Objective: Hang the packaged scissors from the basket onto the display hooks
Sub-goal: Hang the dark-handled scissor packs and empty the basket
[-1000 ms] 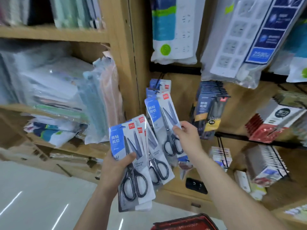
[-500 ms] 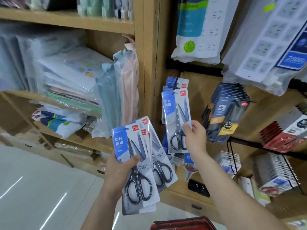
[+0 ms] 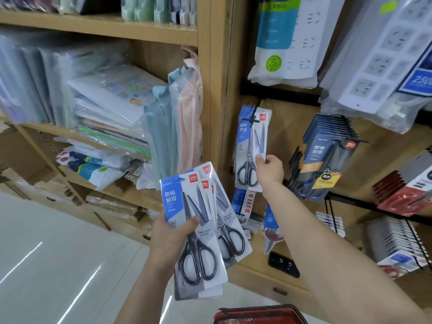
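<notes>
You're reaching the display hook (image 3: 252,118) through a narrow gap, wooden upright (image 3: 217,90) crowding left, dark scissor packs (image 3: 327,155) hanging right, power strips (image 3: 287,43) overhanging.

View: head-worn, wide-angle.
Facing: forward and down, hooks (image 3: 253,118) at 1 o'clock.
Range: near; basket (image 3: 259,314) rim at 6 o'clock.

A shop selling stationery and household goods: wooden shelving (image 3: 140,31) is packed with plastic-wrapped folders and paper goods (image 3: 112,108); beside it a wooden back panel (image 3: 287,127) carries black display hooks (image 3: 251,118), and from one of these hang identical packaged scissors (image 3: 251,146) on printed brand cards; a neighbouring hook bears a thick row of darker scissor packs (image 3: 325,157); bagged power strips (image 3: 287,43) hang above; more carded goods (image 3: 397,244) fill wire hooks lower down; a red shopping basket (image 3: 259,315) shows at the bottom edge; the floor (image 3: 46,253) is glossy pale tile.
</notes>
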The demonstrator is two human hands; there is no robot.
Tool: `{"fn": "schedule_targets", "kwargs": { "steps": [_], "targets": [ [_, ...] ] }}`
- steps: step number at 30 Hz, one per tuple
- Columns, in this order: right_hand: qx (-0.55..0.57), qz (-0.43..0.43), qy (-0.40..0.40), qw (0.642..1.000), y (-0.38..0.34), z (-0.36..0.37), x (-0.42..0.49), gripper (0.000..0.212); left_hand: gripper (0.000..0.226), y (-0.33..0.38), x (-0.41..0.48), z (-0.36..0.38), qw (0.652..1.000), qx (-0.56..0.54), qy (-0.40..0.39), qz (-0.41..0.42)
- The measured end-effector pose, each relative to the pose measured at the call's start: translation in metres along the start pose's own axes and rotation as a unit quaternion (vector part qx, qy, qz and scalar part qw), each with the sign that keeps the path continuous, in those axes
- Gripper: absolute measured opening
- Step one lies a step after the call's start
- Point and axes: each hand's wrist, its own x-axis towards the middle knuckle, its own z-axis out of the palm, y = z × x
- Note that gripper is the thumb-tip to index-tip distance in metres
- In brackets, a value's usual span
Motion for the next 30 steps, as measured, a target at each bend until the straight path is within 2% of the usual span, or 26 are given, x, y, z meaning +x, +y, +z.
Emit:
{"fn": "schedule_targets", "kwargs": {
  "steps": [1, 3, 4, 5, 6, 8, 9, 11, 18, 22, 26, 30],
  "targets": [
    [-0.014, 0.016, 0.003, 1.000, 0.000, 0.000, 0.000, 0.021, 0.028, 0.000, 0.000, 0.001, 1.000, 0.002, 0.002, 0.002],
    [-0.058, 0.004, 0.028, 0.998, 0.005, -0.006, -0.013, 0.041, 0.029, -0.002, 0.001, 0.003, 1.000, 0.005, 0.002, 0.004],
    [-0.053, -0.015, 0.017, 0.998, 0.010, -0.011, -0.025, 0.044, 0.028, -0.002, 0.002, 0.005, 1.000, 0.006, -0.001, 0.005],
    [-0.025, -0.031, -0.032, 0.999, 0.015, -0.017, -0.041, 0.038, 0.027, -0.003, 0.004, 0.007, 1.000, 0.007, -0.005, 0.004],
    [0.007, -0.033, -0.112, 0.993, 0.020, -0.021, -0.060, 0.030, 0.026, -0.004, 0.005, 0.010, 1.000, 0.007, -0.007, 0.003],
    [0.006, -0.028, -0.260, 0.965, 0.030, -0.028, -0.093, 0.019, 0.026, -0.005, 0.007, 0.015, 1.000, 0.004, -0.011, 0.002],
    [-0.002, -0.041, -0.289, 0.956, 0.036, -0.030, -0.103, 0.017, 0.026, -0.005, 0.007, 0.018, 1.000, 0.002, -0.015, 0.002],
    [0.008, -0.062, -0.262, 0.963, 0.046, -0.033, -0.110, 0.013, 0.027, -0.006, 0.006, 0.024, 1.000, 0.001, -0.026, 0.003],
    [0.115, -0.017, -0.157, 0.981, 0.046, -0.048, -0.104, 0.012, 0.024, -0.010, 0.005, 0.026, 1.000, -0.019, -0.006, -0.018],
    [0.110, -0.057, -0.094, 0.988, 0.042, -0.058, -0.089, 0.012, 0.018, -0.009, 0.005, 0.016, 1.000, -0.016, 0.017, -0.019],
    [0.095, -0.096, -0.063, 0.989, 0.028, -0.055, -0.073, 0.018, 0.016, -0.008, 0.004, 0.008, 0.999, -0.021, 0.025, -0.014],
    [0.094, -0.098, -0.043, 0.990, 0.018, -0.044, -0.053, 0.020, 0.024, -0.008, 0.007, 0.004, 0.999, -0.033, 0.031, -0.018]
  ]
}}
